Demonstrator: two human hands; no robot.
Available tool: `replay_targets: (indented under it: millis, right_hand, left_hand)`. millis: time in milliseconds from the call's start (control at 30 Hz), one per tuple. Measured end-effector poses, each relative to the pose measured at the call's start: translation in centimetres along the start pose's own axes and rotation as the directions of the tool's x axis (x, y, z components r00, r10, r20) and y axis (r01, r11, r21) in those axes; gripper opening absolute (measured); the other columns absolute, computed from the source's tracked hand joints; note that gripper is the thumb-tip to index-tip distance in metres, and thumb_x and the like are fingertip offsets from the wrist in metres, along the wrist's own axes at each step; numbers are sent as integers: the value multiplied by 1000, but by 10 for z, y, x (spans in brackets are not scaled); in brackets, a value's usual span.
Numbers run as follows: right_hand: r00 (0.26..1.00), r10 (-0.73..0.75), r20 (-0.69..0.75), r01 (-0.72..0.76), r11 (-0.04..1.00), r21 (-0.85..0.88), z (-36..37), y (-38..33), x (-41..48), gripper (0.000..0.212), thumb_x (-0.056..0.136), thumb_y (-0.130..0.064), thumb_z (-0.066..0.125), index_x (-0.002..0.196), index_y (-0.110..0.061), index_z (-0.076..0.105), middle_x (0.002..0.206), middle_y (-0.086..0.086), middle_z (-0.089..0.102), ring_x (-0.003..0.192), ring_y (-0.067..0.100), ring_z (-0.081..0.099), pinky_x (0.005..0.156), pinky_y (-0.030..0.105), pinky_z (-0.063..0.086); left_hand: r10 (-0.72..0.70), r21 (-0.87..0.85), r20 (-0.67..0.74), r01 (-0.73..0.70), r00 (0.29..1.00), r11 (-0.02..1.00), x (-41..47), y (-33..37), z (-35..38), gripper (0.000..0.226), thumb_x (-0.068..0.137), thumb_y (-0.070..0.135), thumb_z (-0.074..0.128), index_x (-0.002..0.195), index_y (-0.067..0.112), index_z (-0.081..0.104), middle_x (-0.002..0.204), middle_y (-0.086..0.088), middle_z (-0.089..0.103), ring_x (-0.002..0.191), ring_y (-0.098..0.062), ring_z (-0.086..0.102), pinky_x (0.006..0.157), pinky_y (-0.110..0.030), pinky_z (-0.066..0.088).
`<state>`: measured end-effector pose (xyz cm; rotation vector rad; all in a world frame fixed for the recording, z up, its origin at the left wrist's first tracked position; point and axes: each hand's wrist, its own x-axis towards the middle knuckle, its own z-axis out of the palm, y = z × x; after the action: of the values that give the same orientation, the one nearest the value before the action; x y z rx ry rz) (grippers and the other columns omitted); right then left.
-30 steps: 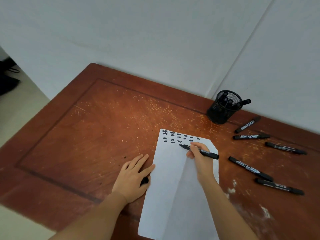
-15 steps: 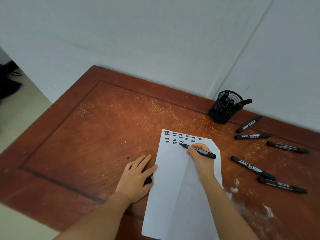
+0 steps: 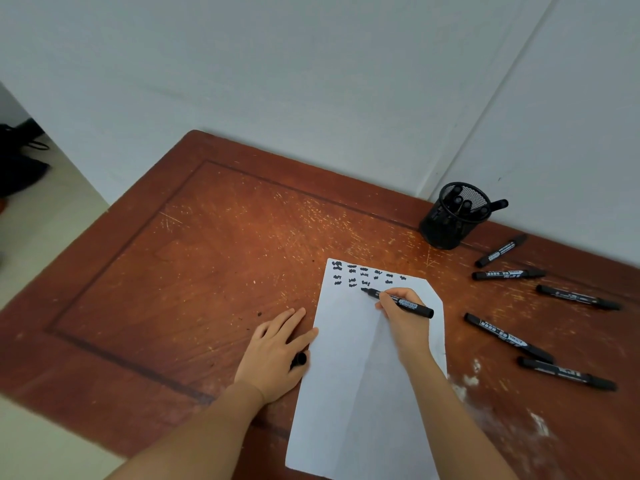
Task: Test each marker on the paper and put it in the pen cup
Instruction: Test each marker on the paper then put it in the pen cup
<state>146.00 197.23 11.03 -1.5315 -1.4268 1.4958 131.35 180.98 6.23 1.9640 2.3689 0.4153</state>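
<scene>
My right hand (image 3: 401, 315) grips an uncapped black marker (image 3: 408, 304) with its tip touching the white paper (image 3: 349, 393), just below the rows of black test marks (image 3: 363, 273). My left hand (image 3: 273, 351) lies flat on the table with its index finger at the paper's left edge. A black marker cap (image 3: 299, 359) is tucked under its thumb. The black mesh pen cup (image 3: 450, 216) stands at the back right with several markers in it. Several capped black markers (image 3: 507, 336) lie loose to the right of the paper.
The worn brown wooden table (image 3: 207, 254) sits in a corner of white walls. White scuffs (image 3: 467, 379) mark its surface right of the paper. The table's left edge drops to a pale floor with dark objects (image 3: 20, 161) at far left.
The marker tip stays at nearly the same spot on the paper. Both hands have hardly moved. The view has shifted slightly.
</scene>
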Motion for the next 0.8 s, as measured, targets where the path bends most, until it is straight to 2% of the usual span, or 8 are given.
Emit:
replay_targets:
  millis: [333,800]
  right_hand:
    - [999,11,-36,-10,999,31,0,2,0,16,88,-7,56,77,-19,55,86,13,65,68,9,58,60,21,43]
    - [999,21,-49,-17,997,74,-1,2,1,15,87,-5,55,77,-16,55,90,15,64,67,9,58,61,18,45]
  left_hand:
    - [6,42,-18,-5,1000,999,-1,0,2,45,76,39,37,107,35,68,122,-1,64,116,-17,41,82,-40,52]
    - [-13,28,35,12,999,1000,0,1,-3,44,76,39,37,107,35,69,121,-1,64,116,-18,41,82,-40,52]
